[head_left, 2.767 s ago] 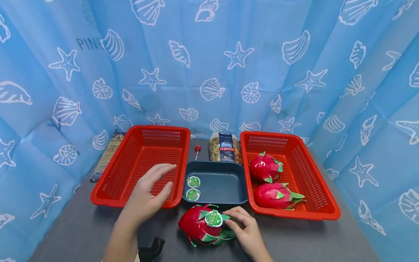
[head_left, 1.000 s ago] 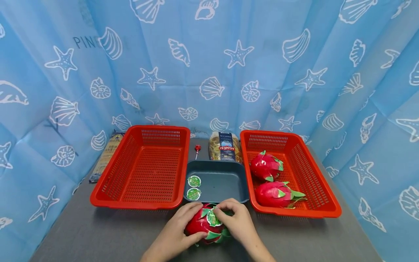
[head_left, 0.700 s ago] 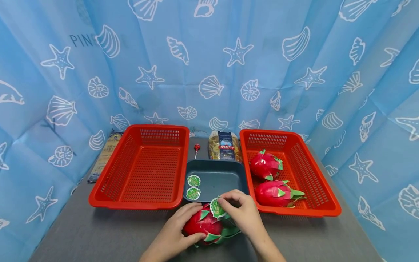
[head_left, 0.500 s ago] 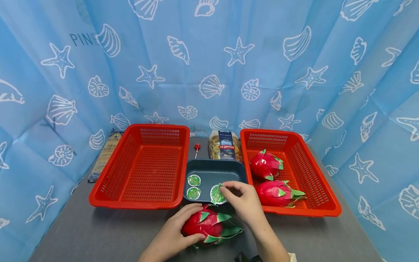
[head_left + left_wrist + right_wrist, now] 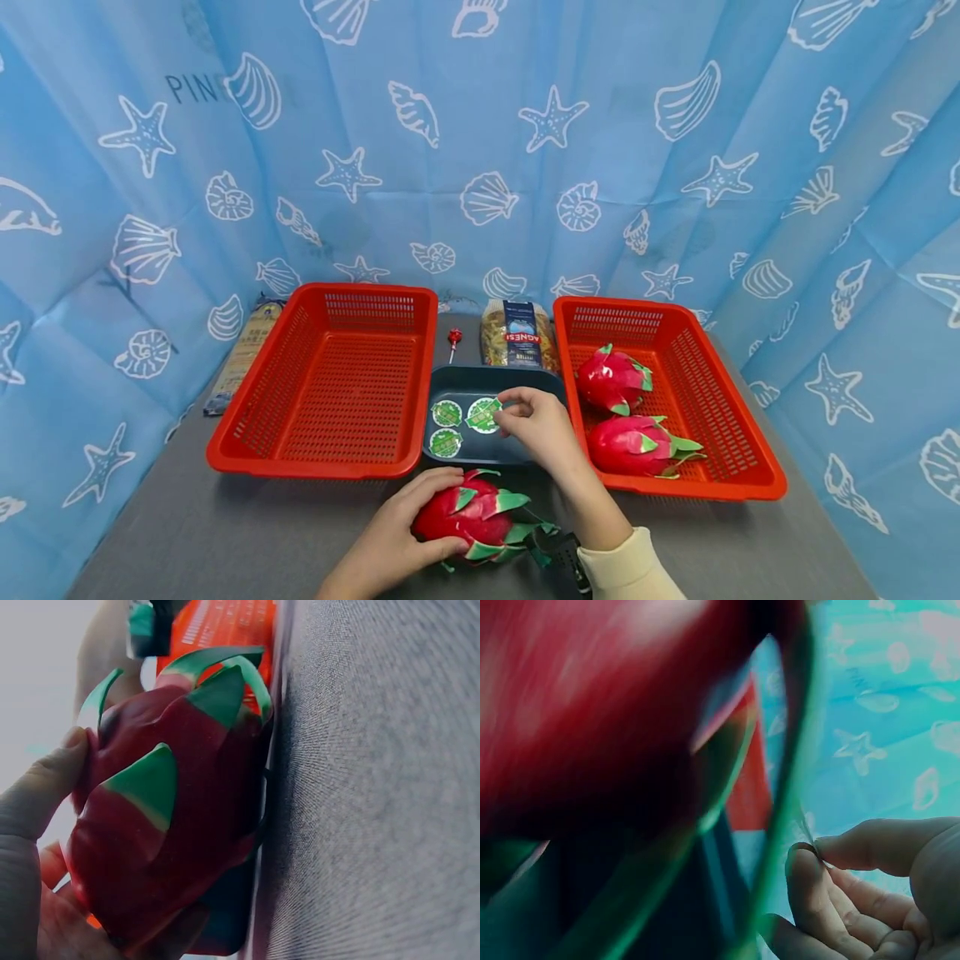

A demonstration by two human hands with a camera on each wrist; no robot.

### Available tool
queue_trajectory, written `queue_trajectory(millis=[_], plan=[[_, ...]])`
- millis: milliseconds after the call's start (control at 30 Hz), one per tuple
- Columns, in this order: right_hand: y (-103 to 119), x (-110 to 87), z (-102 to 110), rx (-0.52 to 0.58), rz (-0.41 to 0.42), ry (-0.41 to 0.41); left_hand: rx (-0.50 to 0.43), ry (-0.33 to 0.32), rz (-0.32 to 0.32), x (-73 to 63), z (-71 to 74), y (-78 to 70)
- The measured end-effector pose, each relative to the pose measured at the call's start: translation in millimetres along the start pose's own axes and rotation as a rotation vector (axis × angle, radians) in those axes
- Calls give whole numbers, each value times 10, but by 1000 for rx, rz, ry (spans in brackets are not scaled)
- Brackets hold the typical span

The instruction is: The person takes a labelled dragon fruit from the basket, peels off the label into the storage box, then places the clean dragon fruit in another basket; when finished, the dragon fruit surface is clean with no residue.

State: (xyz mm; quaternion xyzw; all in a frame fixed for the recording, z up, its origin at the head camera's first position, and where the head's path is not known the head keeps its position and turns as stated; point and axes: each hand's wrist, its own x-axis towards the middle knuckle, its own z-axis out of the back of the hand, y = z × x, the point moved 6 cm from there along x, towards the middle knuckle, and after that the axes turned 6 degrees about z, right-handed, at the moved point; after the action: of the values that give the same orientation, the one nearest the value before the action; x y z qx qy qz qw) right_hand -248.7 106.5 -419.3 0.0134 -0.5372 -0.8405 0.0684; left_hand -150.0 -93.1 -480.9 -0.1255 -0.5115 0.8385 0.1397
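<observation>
In the head view my left hand (image 5: 405,533) grips the left end of a red dragon fruit (image 5: 468,518) with green leaf tips, lying on the table. The left wrist view shows the thumb and fingers round that dragon fruit (image 5: 165,802). Over the dark blue tray (image 5: 468,379), my right hand (image 5: 536,425) pinches a round green-and-white sticker (image 5: 482,415) by its right edge. Two similar stickers, an upper sticker (image 5: 447,413) and a lower sticker (image 5: 446,442), lie at the tray's left side. In the right wrist view the right hand (image 5: 862,892) pinches something thin, seen edge-on.
An orange-red basket (image 5: 352,400) stands on the left. Another basket (image 5: 720,417) on the right holds two dragon fruits, a rear dragon fruit (image 5: 611,379) and a front dragon fruit (image 5: 633,446). Behind the tray lie a lollipop (image 5: 454,337) and a pasta bag (image 5: 517,335).
My left hand came from above the left basket to the dragon fruit. The right hand peeled the sticker off that fruit and carried it up and slightly left over the tray.
</observation>
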Motion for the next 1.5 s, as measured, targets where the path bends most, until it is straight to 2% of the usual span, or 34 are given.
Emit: queue_trajectory(millis=[200,467,667,933,1100,1233,1500], plan=[[-225,119,-91,-52,-72,32,-17,-1,26,3,0,41],[-446,197,-240,-134,-132,132,-23,-3,39,-4,7,44],[-504,239,-280,-170,-134,162,-9,-19,16,-6,17,24],[-512,242,-267,-264,-128,156,3,-32,-4,-8,24,22],[-480,232,-264,-330,-105,179,-7,-31,-15,-6,22,21],[-439,214,-265,-340,-45,195,6,-38,-30,-11,21,22],[-172,93,-140,-267,111,112,27,-50,-23,-6,24,34]])
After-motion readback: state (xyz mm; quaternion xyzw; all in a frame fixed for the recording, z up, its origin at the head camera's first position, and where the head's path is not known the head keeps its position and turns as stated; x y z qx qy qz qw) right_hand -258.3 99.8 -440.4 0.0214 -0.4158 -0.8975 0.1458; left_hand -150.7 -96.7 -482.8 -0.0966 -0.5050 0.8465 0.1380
